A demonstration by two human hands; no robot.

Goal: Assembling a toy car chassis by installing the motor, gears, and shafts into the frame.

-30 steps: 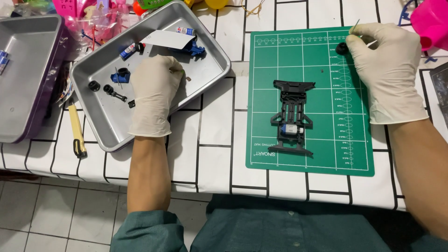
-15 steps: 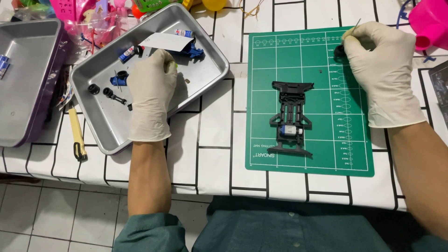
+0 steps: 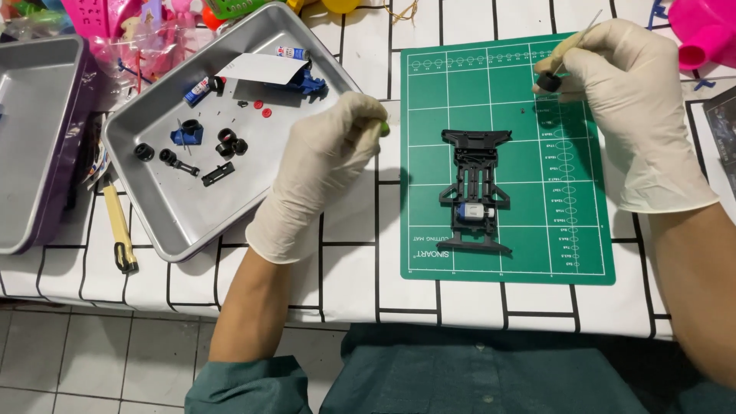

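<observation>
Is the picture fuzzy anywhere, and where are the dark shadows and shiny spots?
Head view: mostly sharp; the left hand looks slightly soft, the right hand crisp. Soft shadows fall beside the left hand onto the metal tray and under the black car frame on the green mat. The tray shines dully, with no harsh glare.

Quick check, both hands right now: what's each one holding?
Left hand: closed on a small green part, by the metal tray.
Right hand: closed on a small black wheel on a thin rod, above the green cutting mat.
</observation>
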